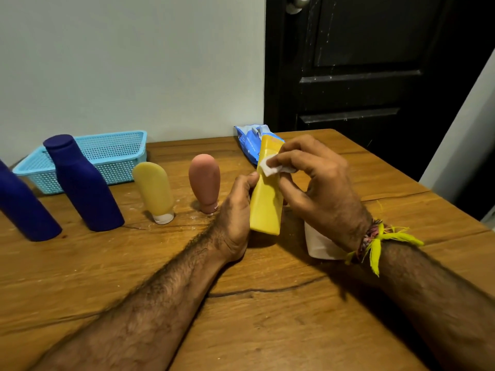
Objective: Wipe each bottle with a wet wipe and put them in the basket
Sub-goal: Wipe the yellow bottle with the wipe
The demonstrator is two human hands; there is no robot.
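Note:
My left hand grips a tall yellow bottle by its side, holding it upright just above the wooden table. My right hand pinches a white wet wipe against the bottle's upper part. To the left stand a pink tube, a pale yellow tube and two dark blue bottles. The light blue basket sits at the back left against the wall; I see nothing inside it.
A blue wet-wipe pack lies behind the yellow bottle near the wall. A white object stands partly hidden under my right wrist. A dark door is behind the table's right side. The table's right edge runs close by.

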